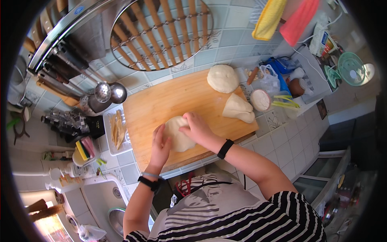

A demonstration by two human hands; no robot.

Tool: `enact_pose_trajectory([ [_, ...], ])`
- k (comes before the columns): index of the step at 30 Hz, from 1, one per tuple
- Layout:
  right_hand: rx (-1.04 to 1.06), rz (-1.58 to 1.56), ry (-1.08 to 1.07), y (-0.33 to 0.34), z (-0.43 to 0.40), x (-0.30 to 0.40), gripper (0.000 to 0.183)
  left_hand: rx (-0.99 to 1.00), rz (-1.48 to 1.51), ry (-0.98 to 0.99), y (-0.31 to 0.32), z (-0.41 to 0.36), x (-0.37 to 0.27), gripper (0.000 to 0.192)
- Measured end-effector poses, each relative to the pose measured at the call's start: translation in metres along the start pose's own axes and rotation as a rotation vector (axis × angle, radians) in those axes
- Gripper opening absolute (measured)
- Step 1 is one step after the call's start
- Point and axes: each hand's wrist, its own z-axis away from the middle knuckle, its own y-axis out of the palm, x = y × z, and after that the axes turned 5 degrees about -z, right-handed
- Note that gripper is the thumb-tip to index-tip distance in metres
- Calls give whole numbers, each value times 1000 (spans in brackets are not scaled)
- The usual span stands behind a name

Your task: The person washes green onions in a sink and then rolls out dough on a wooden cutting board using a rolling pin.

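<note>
A flattened round of pale dough (179, 137) lies on a wooden board (163, 96). My left hand (160, 145) rests along its left edge, with the fingers bent against the rim. My right hand (196, 128) is at the upper right edge, thumb and forefinger pinching the dough; the exact grip of the fingertips is partly hidden. A larger round of dough (223, 78) sits at the board's far right corner. Nearer on the right side lies a folded, wedge-shaped piece of dough (238, 108).
A bowl of white flour (260, 100) stands right of the board, beside green stalks (285, 102). A plastic tray with dried yellowish strips (118, 130) adjoins the left edge. Ladles (118, 92) hang at the upper left, and a sink (102, 193) is at the lower left.
</note>
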Motion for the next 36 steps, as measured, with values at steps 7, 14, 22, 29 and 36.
enact_pose_trajectory([
  [7, -82, -73, -539, -38, 26, 28, 34, -81, -137, 124, -5, 18, -50, 58],
  [14, -439, -239, -161, -126, -39, -28, 15, 138, -782, 269, 27, -31, -40, 67],
  [22, -609, -455, 636, -221, -75, -246, 37, 200, -889, 269, 41, -45, -44, 72],
  [29, -485, -866, 873, -222, -85, -275, 27, 265, -955, 245, 41, -49, -37, 75],
  [36, -388, -1454, 830, -258, -63, -254, 16, 260, -969, 205, 41, -50, -36, 78],
])
